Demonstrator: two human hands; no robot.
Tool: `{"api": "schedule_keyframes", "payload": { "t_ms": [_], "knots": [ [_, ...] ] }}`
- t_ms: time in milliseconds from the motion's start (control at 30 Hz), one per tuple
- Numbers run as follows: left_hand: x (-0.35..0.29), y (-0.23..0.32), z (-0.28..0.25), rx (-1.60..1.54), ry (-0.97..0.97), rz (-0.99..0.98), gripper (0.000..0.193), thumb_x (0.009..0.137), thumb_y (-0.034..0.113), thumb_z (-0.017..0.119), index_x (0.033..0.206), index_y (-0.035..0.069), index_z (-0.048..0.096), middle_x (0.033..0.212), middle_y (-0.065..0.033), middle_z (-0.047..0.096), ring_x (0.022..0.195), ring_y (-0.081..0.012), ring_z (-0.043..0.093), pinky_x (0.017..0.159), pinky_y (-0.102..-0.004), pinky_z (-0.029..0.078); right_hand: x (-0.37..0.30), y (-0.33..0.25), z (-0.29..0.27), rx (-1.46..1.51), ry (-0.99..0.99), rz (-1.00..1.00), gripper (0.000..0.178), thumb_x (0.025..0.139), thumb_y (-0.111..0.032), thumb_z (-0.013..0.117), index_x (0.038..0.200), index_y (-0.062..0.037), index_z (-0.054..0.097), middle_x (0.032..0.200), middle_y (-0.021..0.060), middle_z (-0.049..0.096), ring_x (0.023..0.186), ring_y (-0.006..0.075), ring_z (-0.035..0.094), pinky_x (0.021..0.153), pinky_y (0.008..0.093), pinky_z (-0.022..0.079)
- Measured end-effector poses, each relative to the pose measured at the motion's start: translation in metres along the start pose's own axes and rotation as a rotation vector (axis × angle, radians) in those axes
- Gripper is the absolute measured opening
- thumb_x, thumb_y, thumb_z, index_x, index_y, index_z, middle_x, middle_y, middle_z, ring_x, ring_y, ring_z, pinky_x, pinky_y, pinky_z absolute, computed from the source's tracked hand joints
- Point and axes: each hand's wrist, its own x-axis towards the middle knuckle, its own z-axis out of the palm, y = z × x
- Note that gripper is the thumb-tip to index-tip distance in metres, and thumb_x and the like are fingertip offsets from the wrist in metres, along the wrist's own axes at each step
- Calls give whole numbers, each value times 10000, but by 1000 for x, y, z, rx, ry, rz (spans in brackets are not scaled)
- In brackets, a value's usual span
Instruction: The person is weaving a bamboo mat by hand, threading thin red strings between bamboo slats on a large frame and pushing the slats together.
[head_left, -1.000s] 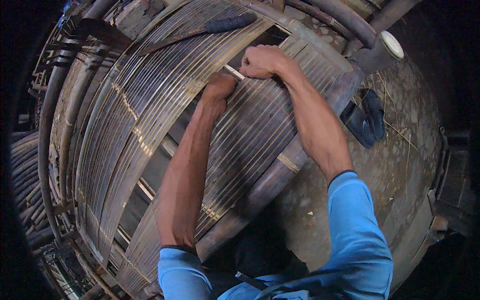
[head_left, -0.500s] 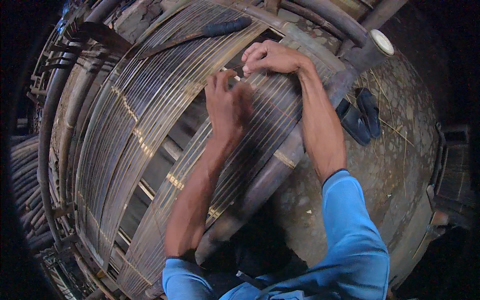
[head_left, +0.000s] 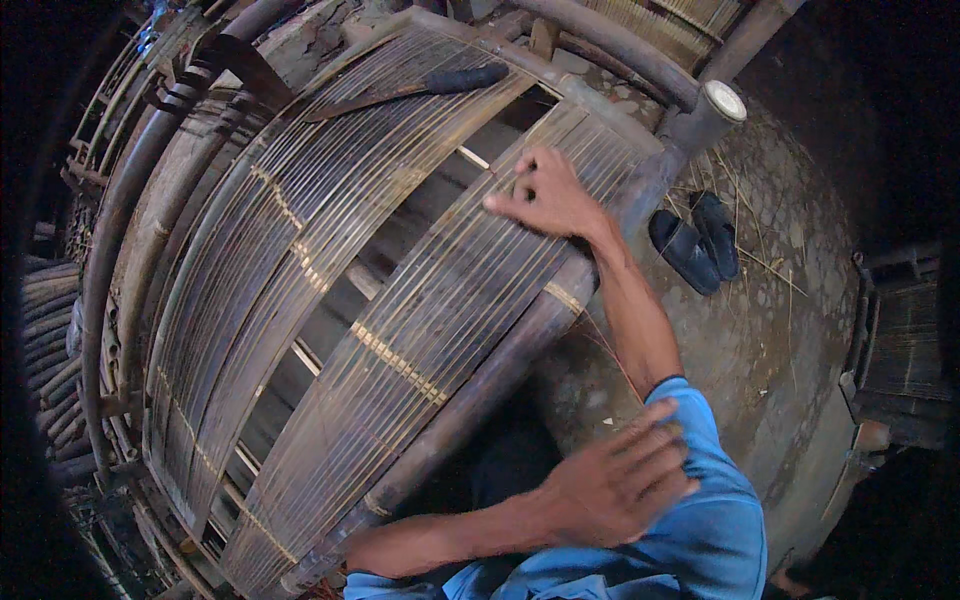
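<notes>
A bench-like frame bears a surface of narrow split-bamboo slats (head_left: 330, 430), bound by pale woven lashings (head_left: 400, 362). Over the far right part of this surface, my right hand (head_left: 548, 196) is closed, thumb and fingertips low against the slats; whatever it pinches is too small to make out. My left hand (head_left: 618, 482) is drawn across to the right in front of my body, blurred, its fingers curled. A thin reddish strand (head_left: 608, 348) runs up from it toward the bamboo pole by my right forearm. Where the strand ends is hidden.
A knife (head_left: 410, 90) with a dark wrapped handle lies on the far slats. Thick bamboo poles (head_left: 440, 455) edge the bench, and a cut pole end (head_left: 724, 100) sticks up at the far right corner. Black sandals (head_left: 690, 245) and loose bamboo strips (head_left: 770, 262) lie on the floor.
My left hand has swung from beside the right one down and to the right, drawing the strand out. My right hand stays over the slats, slightly lower in view. The view has shifted a little.
</notes>
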Motion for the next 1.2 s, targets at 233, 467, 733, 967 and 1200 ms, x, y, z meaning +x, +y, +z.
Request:
{"api": "schedule_keyframes", "payload": {
  "t_ms": [233,467,733,967,1200],
  "knots": [
    [-1,-55,-57,440,180,-354,474,838,262,755,1184,-30,613,1293,-287,565,1301,-479,495,1158,-574,346,15,-4,-4,1014,57,52,443,1024,-393,603,1029,31,732,1274,170,637,1320,309,504,1134,428,375],
    [-92,-174,-111,1178,221,-795,739,1012,451,548,1542,-19,338,1436,-291,454,1373,-455,400,1211,-543,221,47,-5,18,1930,-5,183,333,1089,-334,491,966,-53,621,891,63,639,882,193,612,981,393,463],
    [-75,-162,-114,1144,131,-869,768,1025,533,453,1542,-25,348,1378,-340,472,1353,-458,401,1206,-575,167,17,-15,25,833,310,135,318,970,-200,685,696,-128,541,613,-47,465,529,96,428,555,305,405],
    [-72,-164,-113,1084,90,-927,794,1006,551,459,1533,-34,358,1359,-339,484,1335,-457,411,1206,-578,159,-36,-66,12,834,198,447,396,972,-326,712,682,-63,651,643,-54,582,595,49,452,557,266,362],
    [-116,-171,-143,874,595,-640,479,944,274,686,1352,42,590,1201,-246,587,1167,-412,531,1068,-523,391,-142,17,-69,945,576,552,345,999,-278,661,1137,34,719,1011,98,734,872,201,715,692,312,597]
  ]
}}
